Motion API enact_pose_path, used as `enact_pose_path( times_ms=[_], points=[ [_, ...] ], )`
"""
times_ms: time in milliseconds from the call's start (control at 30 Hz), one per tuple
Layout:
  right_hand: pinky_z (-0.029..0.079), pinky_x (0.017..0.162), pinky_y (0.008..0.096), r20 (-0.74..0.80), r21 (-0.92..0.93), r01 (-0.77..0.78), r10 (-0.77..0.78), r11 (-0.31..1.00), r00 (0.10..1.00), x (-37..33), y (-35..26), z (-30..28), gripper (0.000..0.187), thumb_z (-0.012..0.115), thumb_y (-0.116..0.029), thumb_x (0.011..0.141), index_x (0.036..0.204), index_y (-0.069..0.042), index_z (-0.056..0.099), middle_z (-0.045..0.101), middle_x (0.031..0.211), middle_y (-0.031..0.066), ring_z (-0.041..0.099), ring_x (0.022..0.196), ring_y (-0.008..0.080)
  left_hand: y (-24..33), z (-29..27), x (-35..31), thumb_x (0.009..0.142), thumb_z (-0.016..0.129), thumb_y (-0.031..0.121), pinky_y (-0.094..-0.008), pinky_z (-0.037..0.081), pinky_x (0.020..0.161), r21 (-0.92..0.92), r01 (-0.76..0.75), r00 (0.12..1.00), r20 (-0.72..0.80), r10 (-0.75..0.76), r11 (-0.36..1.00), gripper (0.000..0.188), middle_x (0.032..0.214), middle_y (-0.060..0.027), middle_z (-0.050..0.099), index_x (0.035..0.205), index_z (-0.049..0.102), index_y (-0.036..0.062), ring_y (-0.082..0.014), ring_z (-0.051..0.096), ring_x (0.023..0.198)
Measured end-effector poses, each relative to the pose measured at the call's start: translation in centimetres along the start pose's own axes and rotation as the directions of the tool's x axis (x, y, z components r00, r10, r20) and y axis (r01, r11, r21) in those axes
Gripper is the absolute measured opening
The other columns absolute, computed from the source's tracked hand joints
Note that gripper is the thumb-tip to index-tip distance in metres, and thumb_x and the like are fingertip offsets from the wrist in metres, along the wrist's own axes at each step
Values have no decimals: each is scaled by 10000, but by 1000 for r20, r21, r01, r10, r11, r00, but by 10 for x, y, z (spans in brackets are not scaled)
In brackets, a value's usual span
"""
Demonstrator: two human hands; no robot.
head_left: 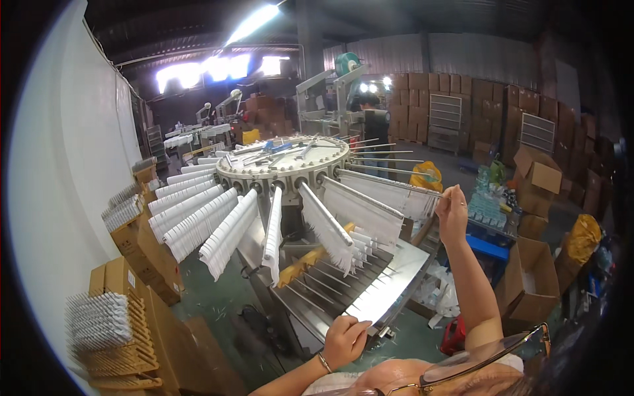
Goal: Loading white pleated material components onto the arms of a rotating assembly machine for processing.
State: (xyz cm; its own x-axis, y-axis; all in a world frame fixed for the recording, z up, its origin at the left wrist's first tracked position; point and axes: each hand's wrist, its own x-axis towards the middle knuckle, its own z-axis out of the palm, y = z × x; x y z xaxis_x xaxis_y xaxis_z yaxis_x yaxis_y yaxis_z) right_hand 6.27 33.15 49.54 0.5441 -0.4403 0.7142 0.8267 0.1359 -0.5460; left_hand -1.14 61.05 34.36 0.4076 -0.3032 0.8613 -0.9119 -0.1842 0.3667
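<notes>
A round metal turntable machine (284, 162) stands ahead of me, with rods sticking out around its rim. Many rods carry rows of white, thin hanging pieces (228, 234). At the right, my right hand (453, 212) is raised and closed, fingertips pinching the outer end of one metal rod (389, 183) hung with white pieces. Low in front of me, my left hand (345, 342) has its fingers curled together by the near edge of a metal tray table (380, 300); whatever it may hold is hidden. Several thin rods (323, 290) lie across the tray beside a yellow toothed rack (304, 264).
At lower left, cardboard boxes (155, 336) bear yellow racks (125, 366) full of white-tipped rods. An open carton (528, 280) and a blue bin (487, 247) stand at right. A person (376, 129) is behind the machine. Stacked cartons (485, 99) line the back.
</notes>
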Motion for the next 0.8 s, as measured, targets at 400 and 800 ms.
enact_pose_path(
  times_ms=[400, 800],
  points=[
    [220, 438, 200, -43, -271, 89, -104, 958, 994, 2, 14, 0, 341, 418, -263, 888, 594, -94, 446, 366, 534, -37, 294, 480, 42, -13, -6, -16, 640, 606, 18, -310, 419, 541, -22, 107, 990, 94, -104, 994, 154, 729, -92, 521, 791, 616, 46, -236, 518, 630],
    [260, 462, 209, -24, -195, 76, -83, 978, 996, 1, 21, -9, 318, 418, -274, 887, 630, -89, 449, 380, 557, -16, 328, 496, 63, -22, -14, -15, 616, 598, -14, -315, 399, 545, -10, 126, 991, 40, -125, 992, 182, 727, -101, 491, 779, 623, 65, -249, 495, 621]
  ],
)
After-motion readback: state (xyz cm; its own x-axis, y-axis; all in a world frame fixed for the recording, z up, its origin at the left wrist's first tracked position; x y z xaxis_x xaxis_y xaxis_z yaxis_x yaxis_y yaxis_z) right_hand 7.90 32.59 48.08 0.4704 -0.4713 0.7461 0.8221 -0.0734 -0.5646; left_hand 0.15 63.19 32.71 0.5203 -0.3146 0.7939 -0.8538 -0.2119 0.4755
